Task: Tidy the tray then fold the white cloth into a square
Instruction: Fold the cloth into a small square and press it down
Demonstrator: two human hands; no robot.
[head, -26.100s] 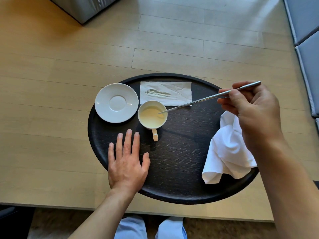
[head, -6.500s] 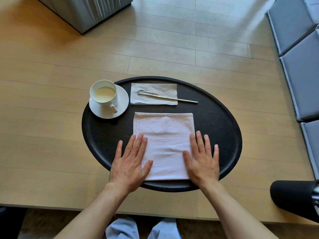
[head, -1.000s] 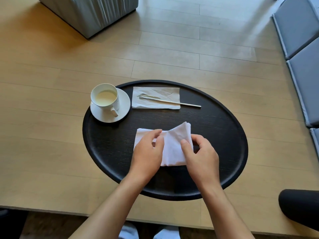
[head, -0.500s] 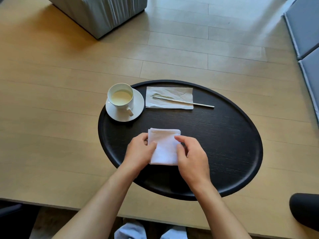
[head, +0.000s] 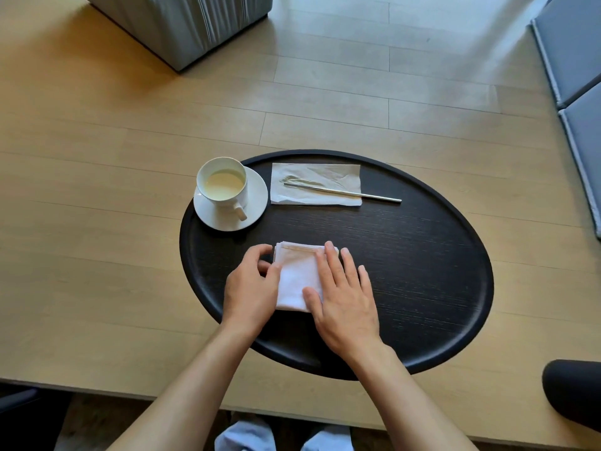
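The white cloth (head: pixel 297 276) lies as a small folded square on the near left part of the black oval tray (head: pixel 422 271). My right hand (head: pixel 341 296) rests flat on the cloth's right half, fingers spread. My left hand (head: pixel 252 288) touches the cloth's left edge with curled fingers. A white cup (head: pixel 222 185) of pale liquid stands on a white saucer (head: pixel 227 219) at the tray's far left. A metal straw (head: pixel 344 192) lies across a paper napkin (head: pixel 315 183) at the tray's far edge.
The tray sits on a light wooden table (head: pixel 97 255) whose front edge is close to me. A grey upholstered block (head: pixel 182 24) stands at the back left, blue-grey cushions (head: pixel 575 60) at the right. A dark rounded object (head: pixel 575 390) is at the lower right.
My right hand has opened and flattened onto the folded cloth. The left hand stays at the cloth's left edge. One second ago the cloth's right side was still being folded over.
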